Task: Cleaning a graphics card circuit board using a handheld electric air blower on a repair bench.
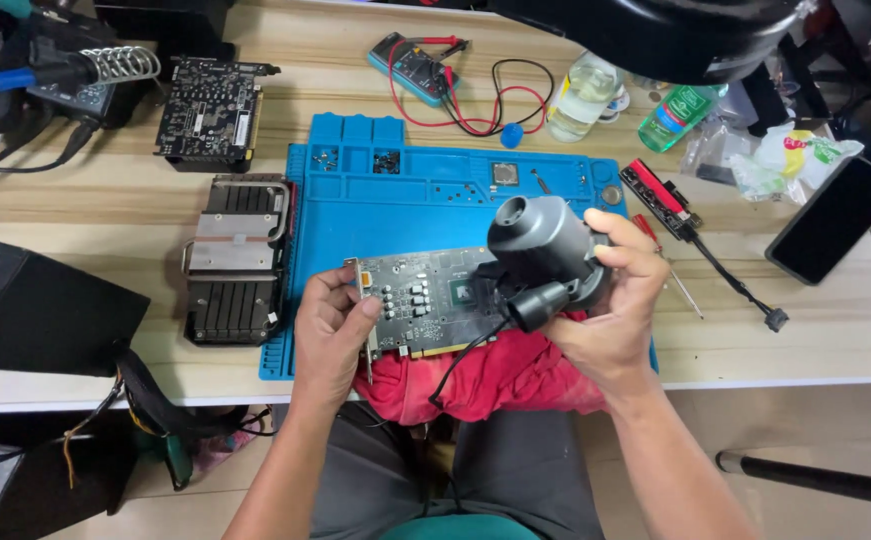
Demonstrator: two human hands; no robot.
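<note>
Currently the left hand (330, 330) grips the left end of a bare circuit card (420, 300), fingers curled round its metal bracket edge, thumb on the upper face. Card is held roughly level above the near edge of the blue mat (415, 195), over a red cloth (495, 375) that lies at the worktop (105, 215) edge and hangs toward the lap.

Right hand (610, 305) is clenched round a dark grey blower (545, 250); its short round nozzle points down-left at the right part of the card, close to the chip; whether it touches, cannot tell. A black cord runs from the blower down across the cloth.

On the mat: small screws in the upper trays, a square silver chip (504, 173) near the top middle.

Left of the mat: a finned heatsink (235, 260), flat. Behind it, a second black card (207, 108). Far left: soldering iron in a coil stand (120, 62) and a black box (35, 310).

Behind the mat: multimeter (413, 65) with red and black leads, a clear bottle (581, 95), a green bottle (677, 115).

Right of the mat: a red-and-black adapter board (660, 190) with a black cable, a screwdriver (665, 270) just beside the right hand, crumpled plastic bags, and a dark phone (833, 218), face up, well apart from the hands.
</note>
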